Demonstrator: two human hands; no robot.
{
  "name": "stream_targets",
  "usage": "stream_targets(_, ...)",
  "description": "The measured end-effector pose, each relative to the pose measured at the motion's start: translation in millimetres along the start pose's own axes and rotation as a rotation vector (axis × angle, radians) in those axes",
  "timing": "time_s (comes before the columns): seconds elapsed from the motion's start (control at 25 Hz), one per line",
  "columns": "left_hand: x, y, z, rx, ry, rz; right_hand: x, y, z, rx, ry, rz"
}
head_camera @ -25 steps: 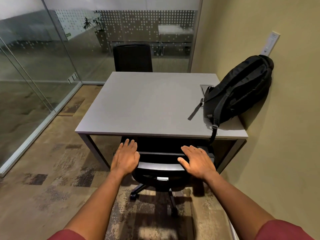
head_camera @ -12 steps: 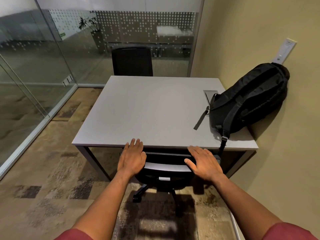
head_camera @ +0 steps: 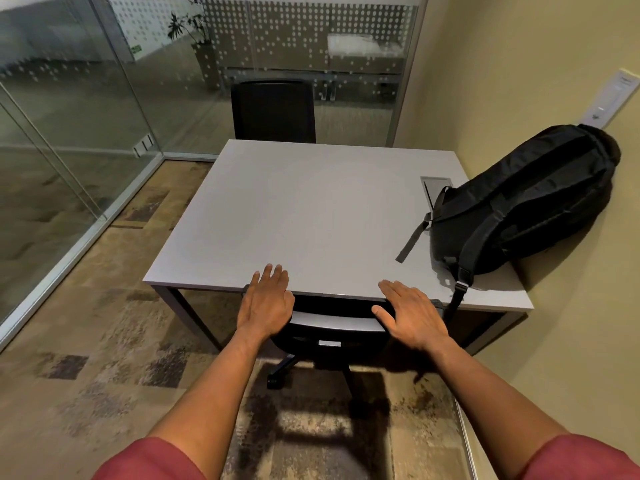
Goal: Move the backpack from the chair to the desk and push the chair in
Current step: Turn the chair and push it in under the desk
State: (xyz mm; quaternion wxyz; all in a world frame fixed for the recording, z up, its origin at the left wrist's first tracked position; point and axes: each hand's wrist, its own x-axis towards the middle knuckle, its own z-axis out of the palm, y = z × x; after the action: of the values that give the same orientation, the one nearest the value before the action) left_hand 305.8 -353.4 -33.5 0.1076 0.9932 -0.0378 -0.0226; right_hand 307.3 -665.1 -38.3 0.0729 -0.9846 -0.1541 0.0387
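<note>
A black backpack [head_camera: 519, 206] lies on the right side of the grey desk [head_camera: 311, 216], leaning against the yellow wall, with one strap hanging over the front edge. The black office chair [head_camera: 332, 327] is tucked under the desk's front edge; only its backrest top and a wheeled base show. My left hand [head_camera: 265, 301] lies flat on the left end of the backrest top, fingers spread and reaching over the desk edge. My right hand [head_camera: 410, 315] lies flat on the right end, fingers apart.
A second black chair [head_camera: 273, 110] stands at the desk's far side. Glass walls [head_camera: 69, 133] close the room on the left and back. A cable hatch [head_camera: 435, 185] sits in the desk near the backpack. Patterned carpet covers the floor.
Both hands have moved forward with the chair's backrest, which has slid further under the desk. The view has come closer to the desk.
</note>
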Motion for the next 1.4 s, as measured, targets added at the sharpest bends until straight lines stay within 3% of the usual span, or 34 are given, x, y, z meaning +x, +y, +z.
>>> stream_targets(0.44,28.8,6.5,3.9,-0.01,0.025,-0.069,30.2,20.1,-7.7,0.031,-0.017,-0.036)
stream_targets(1.4,36.8,-5.6,-0.8,-0.018,0.026,-0.019,32.4,0.5,-6.3,0.035,-0.004,0.074)
